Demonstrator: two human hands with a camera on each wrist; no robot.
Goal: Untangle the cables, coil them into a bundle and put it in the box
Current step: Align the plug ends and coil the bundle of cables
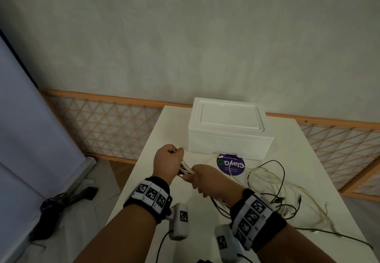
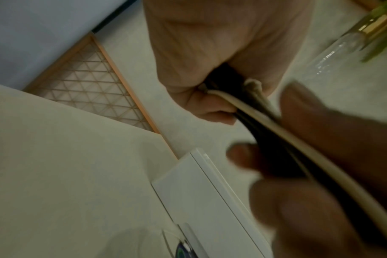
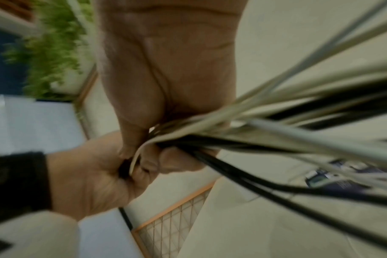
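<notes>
White and black cables (image 1: 267,182): several strands, exact count not discernible. One white box (image 1: 228,128), lid on, at the table's (image 1: 320,180) far side. One purple sticker (image 1: 231,165) before it. Left hand (image 1: 167,163) and right hand (image 1: 205,179), close together, each fisted around the gathered strands; loose loops trail over the table to the right.
</notes>
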